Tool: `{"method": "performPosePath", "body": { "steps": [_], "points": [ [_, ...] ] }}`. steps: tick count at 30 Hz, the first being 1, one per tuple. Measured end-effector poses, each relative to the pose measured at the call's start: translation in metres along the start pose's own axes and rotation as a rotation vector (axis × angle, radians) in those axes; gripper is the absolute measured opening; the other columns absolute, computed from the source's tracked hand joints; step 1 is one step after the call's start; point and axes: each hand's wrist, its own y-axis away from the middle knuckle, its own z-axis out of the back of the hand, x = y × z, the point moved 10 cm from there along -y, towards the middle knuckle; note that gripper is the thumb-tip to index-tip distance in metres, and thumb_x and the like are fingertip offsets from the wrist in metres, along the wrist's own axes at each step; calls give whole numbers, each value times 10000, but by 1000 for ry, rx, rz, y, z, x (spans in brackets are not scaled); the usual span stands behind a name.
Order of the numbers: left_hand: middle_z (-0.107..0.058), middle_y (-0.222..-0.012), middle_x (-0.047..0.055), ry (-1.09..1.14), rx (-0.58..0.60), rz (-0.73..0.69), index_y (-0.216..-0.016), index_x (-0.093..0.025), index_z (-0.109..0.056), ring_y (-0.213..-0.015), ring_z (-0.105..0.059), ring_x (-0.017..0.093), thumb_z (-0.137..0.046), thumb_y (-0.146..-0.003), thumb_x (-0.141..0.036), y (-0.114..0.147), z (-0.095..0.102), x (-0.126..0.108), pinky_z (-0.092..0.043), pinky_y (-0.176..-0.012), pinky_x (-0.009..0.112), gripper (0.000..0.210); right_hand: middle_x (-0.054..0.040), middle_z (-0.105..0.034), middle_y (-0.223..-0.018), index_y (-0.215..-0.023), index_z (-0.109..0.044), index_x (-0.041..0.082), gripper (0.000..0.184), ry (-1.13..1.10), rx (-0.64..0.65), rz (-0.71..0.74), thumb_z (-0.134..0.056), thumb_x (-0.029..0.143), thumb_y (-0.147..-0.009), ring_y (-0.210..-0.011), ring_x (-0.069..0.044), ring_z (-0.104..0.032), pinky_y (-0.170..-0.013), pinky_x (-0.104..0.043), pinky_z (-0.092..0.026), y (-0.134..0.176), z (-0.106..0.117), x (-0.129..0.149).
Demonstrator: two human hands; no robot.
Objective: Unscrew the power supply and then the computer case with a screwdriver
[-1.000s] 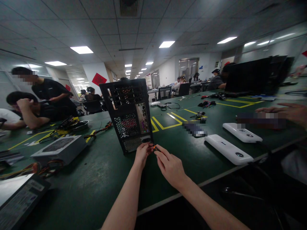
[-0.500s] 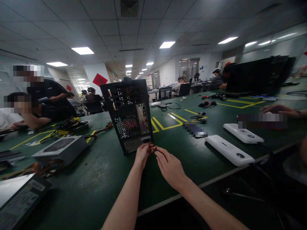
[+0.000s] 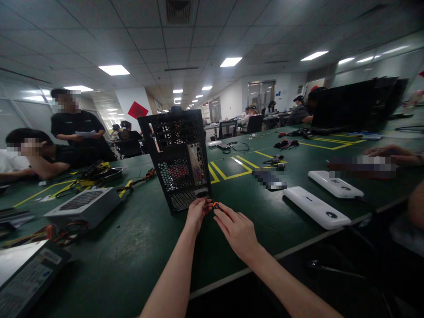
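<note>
A black computer case (image 3: 179, 161) stands upright on the green table, its rear panel with ports and honeycomb vents facing me. At its lower right rear corner, my right hand (image 3: 236, 227) is closed around a small screwdriver (image 3: 216, 206) with an orange and black handle, which points left toward the case. My left hand (image 3: 198, 213) is beside it, just below the power socket (image 3: 202, 194). Its thumb and fingers are pinched together at the screwdriver's front end. What sits between those fingertips is too small to make out.
Left of the case lie a grey power supply (image 3: 84, 205), a second power supply (image 3: 31, 276) and bundled cables. To the right are two white power banks (image 3: 316, 207) (image 3: 336, 184) and a blurred-out phone (image 3: 269, 179). Another person's hand (image 3: 392, 152) rests at the far right.
My right hand has shifted slightly and more of the orange handle shows. My left hand and the case stay put. At the left, a standing person has moved to the right.
</note>
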Motion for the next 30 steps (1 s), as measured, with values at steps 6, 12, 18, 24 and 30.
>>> {"method": "performPosePath", "body": {
  "steps": [6,12,18,24,30],
  "points": [
    [-615,-704,83,4,4,1,-750,-91,-530,-565,-578,100,-490,-717,-64,2,-1,-1,-449,-549,211,58,-107,-530,-1071,-935,-552,167,184,-59,104,42,-428,200,-803,-854,-179,-547,-715,-311,-429,-4,-5,10],
    [-625,-725,103,12,25,3,-745,-86,-543,-576,-579,102,-492,-707,-51,4,-3,-3,-450,-548,205,72,-114,-503,-1148,-1020,-519,161,232,-42,72,95,-390,163,-828,-855,-163,-562,-721,-298,-443,-2,-5,14],
    [-628,-738,111,54,0,41,-765,-76,-555,-611,-596,116,-491,-713,-54,5,0,-1,-464,-570,217,85,-100,-532,-1090,-972,-542,173,197,-107,36,31,-411,215,-831,-872,-168,-556,-731,-298,-450,-1,-2,6],
    [-636,-739,108,72,-2,37,-757,-76,-562,-638,-604,123,-495,-703,-49,5,1,-2,-470,-602,226,90,-110,-474,-1172,-1087,-478,147,281,-142,73,58,-378,157,-824,-933,-167,-533,-772,-293,-444,-2,-2,12],
    [-636,-735,100,42,-11,40,-769,-83,-554,-625,-606,125,-503,-704,-58,7,1,-2,-468,-586,229,86,-90,-555,-1020,-962,-545,179,193,-69,23,-12,-409,233,-836,-826,-158,-560,-690,-282,-450,-3,2,2]
  ]
}}
